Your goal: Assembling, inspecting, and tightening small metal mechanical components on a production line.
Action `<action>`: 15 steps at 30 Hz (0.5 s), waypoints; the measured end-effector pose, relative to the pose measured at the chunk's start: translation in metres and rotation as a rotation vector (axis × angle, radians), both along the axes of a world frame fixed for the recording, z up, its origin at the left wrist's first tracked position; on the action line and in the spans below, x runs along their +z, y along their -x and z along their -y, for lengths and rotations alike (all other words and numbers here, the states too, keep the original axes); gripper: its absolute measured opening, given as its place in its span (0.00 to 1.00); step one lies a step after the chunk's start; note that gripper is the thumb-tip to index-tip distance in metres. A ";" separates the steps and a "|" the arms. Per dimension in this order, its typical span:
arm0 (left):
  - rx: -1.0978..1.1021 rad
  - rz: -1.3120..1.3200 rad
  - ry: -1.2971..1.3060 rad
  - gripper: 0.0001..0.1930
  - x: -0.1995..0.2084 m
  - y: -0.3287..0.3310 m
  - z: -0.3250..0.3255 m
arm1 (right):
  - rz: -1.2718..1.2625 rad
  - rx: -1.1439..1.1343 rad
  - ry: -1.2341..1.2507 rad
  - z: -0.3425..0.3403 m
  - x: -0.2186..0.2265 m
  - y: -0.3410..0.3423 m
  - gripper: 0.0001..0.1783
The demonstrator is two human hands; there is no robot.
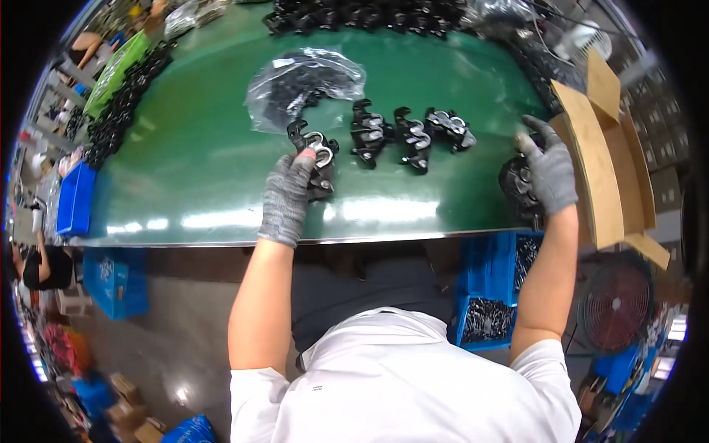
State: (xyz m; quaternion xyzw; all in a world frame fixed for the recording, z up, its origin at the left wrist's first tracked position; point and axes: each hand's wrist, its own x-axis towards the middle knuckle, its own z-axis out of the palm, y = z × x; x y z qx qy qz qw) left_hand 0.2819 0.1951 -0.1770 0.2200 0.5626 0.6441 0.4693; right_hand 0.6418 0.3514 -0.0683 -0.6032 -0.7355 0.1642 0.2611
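My left hand (288,193), in a grey knit glove, is closed on a black clamp-like part (323,174) with bright silver rings, its thumb on top. Three similar black parts stand in a loose row to its right: one part (368,133) nearest, a middle part (415,140) and a far part (450,129). Beyond my left hand lies a clear plastic bag (304,81) of small black pieces. At the table's right side, my gloved right hand (550,170) has its fingers stretched apart, beside and partly over a black rounded part (519,188); whether they touch is unclear.
The green tabletop (199,162) has many black parts (362,15) piled along its far edge. An open cardboard box (602,162) stands close by my right hand. Blue crates (484,317) sit below, a blue bin (75,199) at left. A fan (617,303) stands lower right.
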 end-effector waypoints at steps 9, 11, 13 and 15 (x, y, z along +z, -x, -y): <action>-0.081 -0.869 0.333 0.29 0.003 -0.008 -0.028 | 0.199 -0.020 0.112 -0.074 -0.101 -0.029 0.28; -0.019 -1.166 0.141 0.30 -0.024 0.007 -0.016 | 0.082 -0.029 0.137 -0.081 -0.111 -0.013 0.28; -0.033 -1.123 0.007 0.31 -0.040 0.003 0.000 | 0.091 -0.036 0.130 -0.080 -0.110 -0.012 0.29; 0.157 -1.091 0.009 0.30 -0.039 -0.004 0.014 | 0.084 -0.019 0.130 -0.076 -0.113 -0.024 0.30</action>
